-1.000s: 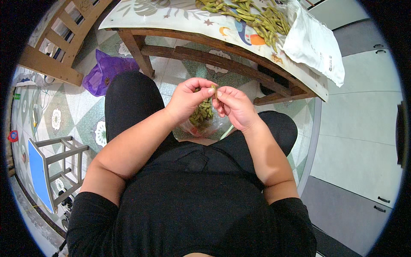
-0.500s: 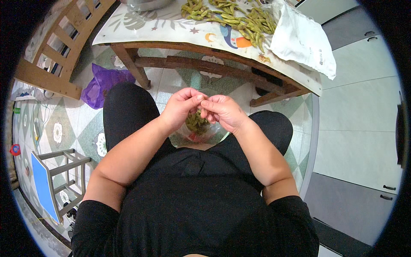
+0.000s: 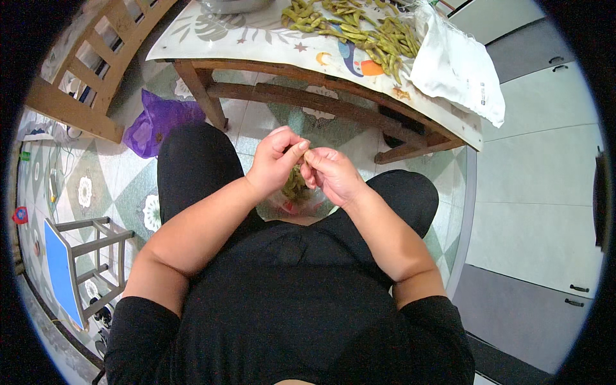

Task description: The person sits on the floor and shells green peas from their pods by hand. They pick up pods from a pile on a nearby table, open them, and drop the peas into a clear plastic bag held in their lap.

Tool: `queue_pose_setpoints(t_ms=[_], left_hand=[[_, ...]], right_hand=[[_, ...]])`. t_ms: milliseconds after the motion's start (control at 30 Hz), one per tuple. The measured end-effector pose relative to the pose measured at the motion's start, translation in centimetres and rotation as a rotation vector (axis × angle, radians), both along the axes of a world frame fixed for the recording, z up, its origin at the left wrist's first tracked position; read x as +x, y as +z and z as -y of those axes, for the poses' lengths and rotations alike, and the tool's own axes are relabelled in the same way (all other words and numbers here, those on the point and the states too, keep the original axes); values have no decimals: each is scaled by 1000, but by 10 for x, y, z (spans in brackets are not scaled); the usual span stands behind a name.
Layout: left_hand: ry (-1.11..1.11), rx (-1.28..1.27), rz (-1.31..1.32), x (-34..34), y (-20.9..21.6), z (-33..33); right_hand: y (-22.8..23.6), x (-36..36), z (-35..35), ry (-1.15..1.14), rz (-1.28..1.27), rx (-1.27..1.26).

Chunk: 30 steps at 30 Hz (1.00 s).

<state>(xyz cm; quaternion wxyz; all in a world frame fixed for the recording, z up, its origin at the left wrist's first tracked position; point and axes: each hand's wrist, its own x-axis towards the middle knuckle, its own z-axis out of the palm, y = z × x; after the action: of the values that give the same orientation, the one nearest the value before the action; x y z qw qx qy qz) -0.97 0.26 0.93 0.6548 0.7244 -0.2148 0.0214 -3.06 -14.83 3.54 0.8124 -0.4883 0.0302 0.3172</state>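
My left hand (image 3: 277, 160) and my right hand (image 3: 335, 174) meet in front of me, thumbs and fingertips pinched together. Whatever lies between the fingertips is too small and too covered to make out. Below them, between my knees, sits a clear container (image 3: 319, 206), partly hidden by my hands. Green pods or empty hulls (image 3: 294, 191) lie in it. On the table ahead, a loose pile of green soybean pods (image 3: 359, 33) spreads toward the front edge.
A white bag (image 3: 454, 67) lies beside the pods, overhanging the edge of the wooden table (image 3: 256, 69). A metal bowl (image 3: 234, 5) stands at the far left. Purple plastic bag (image 3: 160, 122) rests on the floor by my left knee. A blue-topped stool (image 3: 64, 273) lies on its side at left.
My hands stay pinched together, with the left fingers shifting slightly upward and the right hand slightly lower. The whole view has shifted a little.
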Motion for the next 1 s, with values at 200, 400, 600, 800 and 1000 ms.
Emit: queue_pose_setpoints(t_ms=[200,400,600,800,1000], left_hand=[[-45,-312,-445,-4,20,3],[-3,-79,-53,5,8,-2],[-56,-163,-166,-2,22,-2],[-217,-652,-730,-4,7,1],[-202,-598,-724,-2,9,4]], right_hand=[[3,-3,-11,-123,80,-73],[6,0,-9,-147,256,-312],[11,-3,-7,-120,139,-157],[5,3,-2,-85,137,-22],[2,3,-2,-58,335,-323]])
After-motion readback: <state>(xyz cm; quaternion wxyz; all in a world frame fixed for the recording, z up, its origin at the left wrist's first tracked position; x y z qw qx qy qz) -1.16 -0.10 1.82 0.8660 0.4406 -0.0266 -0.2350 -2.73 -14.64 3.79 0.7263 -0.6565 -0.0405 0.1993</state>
